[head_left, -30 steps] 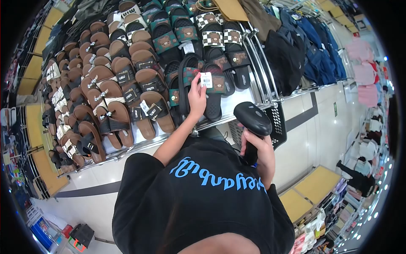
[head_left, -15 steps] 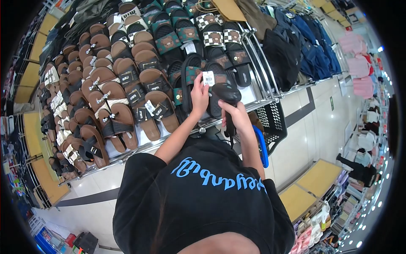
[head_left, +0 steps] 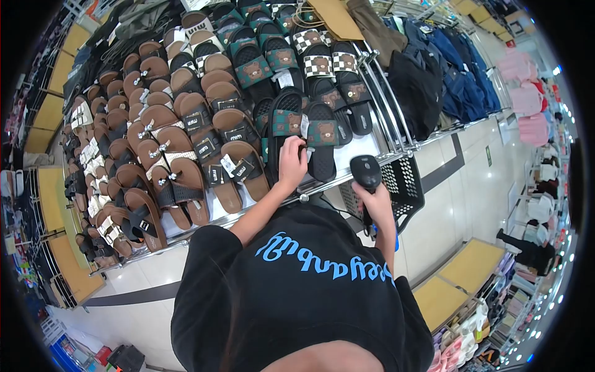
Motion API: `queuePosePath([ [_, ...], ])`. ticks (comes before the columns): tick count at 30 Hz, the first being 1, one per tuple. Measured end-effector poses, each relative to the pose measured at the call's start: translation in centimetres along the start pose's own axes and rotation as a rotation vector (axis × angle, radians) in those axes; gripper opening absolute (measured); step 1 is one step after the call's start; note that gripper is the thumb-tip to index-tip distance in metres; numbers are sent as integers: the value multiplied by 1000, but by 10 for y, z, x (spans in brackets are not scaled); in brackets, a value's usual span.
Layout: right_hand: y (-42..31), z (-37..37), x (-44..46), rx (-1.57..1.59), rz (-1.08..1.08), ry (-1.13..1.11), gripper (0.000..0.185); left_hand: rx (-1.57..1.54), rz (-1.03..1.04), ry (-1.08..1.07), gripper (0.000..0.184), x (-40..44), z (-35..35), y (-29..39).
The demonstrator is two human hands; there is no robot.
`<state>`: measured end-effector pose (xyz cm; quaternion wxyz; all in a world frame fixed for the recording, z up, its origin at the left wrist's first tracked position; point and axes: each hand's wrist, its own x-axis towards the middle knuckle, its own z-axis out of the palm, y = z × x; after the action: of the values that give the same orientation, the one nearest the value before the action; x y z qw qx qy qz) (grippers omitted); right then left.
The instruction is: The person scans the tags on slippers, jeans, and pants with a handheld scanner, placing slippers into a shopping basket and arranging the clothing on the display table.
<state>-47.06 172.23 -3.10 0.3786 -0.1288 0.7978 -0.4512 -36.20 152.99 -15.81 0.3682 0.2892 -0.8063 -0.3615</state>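
My right hand (head_left: pixel 379 206) is wrapped round the handle of a black barcode scanner (head_left: pixel 365 171), held up in front of the rack's edge. My left hand (head_left: pixel 292 163) has its fingers curled over the lower end of a black slide sandal (head_left: pixel 287 121) with a green bear-print strap. Its matching slide sandal (head_left: pixel 322 133) lies just to the right, sole partly showing. A white price tag (head_left: pixel 304 126) stands between the two straps. The underside of my left fingers is hidden.
Rows of brown sandals (head_left: pixel 180 167) fill the metal rack on the left, with checkered slides (head_left: pixel 318 62) behind. A black perforated basket (head_left: pixel 403 186) sits right of the rack. Dark folded clothes (head_left: pixel 415 93) and a brown paper bag (head_left: pixel 334 18) lie farther back.
My left hand has let go of the price tag and moved down to the sandal's lower end. My right hand has drawn the scanner right and down, away from the tag.
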Motion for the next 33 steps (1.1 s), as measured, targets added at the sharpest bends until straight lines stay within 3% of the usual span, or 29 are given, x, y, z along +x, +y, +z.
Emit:
queuePosePath([
  [3, 37, -7, -5, -496, -116, 314, 44, 141, 43, 56, 21, -5, 0, 3],
  [4, 39, -11, -9, -491, 21, 306, 48, 131, 27, 60, 21, -5, 0, 3],
  [9, 70, -30, -27, -379, 82, 410, 46, 328, 39, 75, 34, -4, 8, 9],
  [10, 71, -34, -30, -359, 81, 429, 46, 361, 12, 42, 47, -3, 10, 8],
  [13, 84, -49, -35, -287, 91, 476, 47, 389, -84, -15, 58, 8, 17, 16],
  [14, 90, -54, -37, -257, 92, 494, 47, 386, -98, -3, 71, 10, 23, 14],
  [18, 110, -79, -43, -192, 73, 543, 46, 571, -33, -8, 90, 28, 47, 9],
  [19, 117, -87, -44, -181, 58, 537, 44, 598, -173, -21, 91, 37, 51, 10],
  [21, 134, -101, -49, -152, 26, 521, 40, 622, -201, 154, 73, 52, 62, -7],
  [23, 148, -116, -51, -133, 16, 531, 39, 587, -336, 56, 53, 62, 62, -12],
  [24, 157, -123, -51, -124, 14, 535, 39, 495, -403, 79, 44, 65, 64, -17],
  [25, 166, -131, -52, -115, 14, 537, 39, 375, -498, 66, 44, 67, 59, -13],
  [27, 176, -147, -52, -144, 38, 553, 40, 184, -441, 277, 45, 64, 52, -35],
  [29, 181, -164, -53, -150, 65, 537, 41, -68, -605, 312, 46, 65, 26, -6],
  [30, 190, -174, -51, -161, 58, 514, 43, -170, -414, 408, 43, 61, 19, -16],
  [31, 192, -183, -49, -190, 79, 468, 43, -583, -395, 490, 34, 62, 14, 21],
  [33, 194, -200, -45, -253, 117, 370, 43, -927, -679, 479, 29, 56, -4, 86],
])
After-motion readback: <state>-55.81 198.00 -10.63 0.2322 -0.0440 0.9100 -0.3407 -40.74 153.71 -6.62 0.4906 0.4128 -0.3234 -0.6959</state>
